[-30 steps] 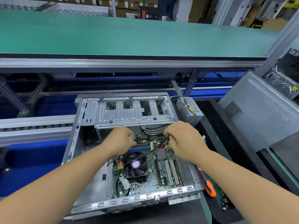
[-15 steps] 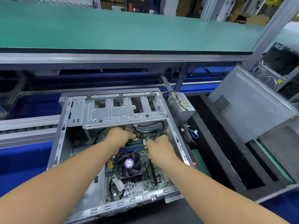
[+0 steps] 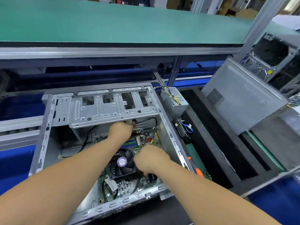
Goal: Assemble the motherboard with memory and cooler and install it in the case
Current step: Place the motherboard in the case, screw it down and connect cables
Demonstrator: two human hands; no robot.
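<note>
one motherboard (image 3: 142,181) in one case (image 3: 170,133), one cooler (image 3: 122,166), two hands inside.

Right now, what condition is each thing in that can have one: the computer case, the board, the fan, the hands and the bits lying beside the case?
Computer case: lying flat, side open.
Green board: seated inside the case.
Fan: mounted on the board, not visibly spinning.
Left hand: fingers curled round a connector under the metal bracket.
Right hand: curled beside the fan; contents hidden.
Power supply: outside the case, wires loose.
Grey panel: detached, leaning at right.
</note>
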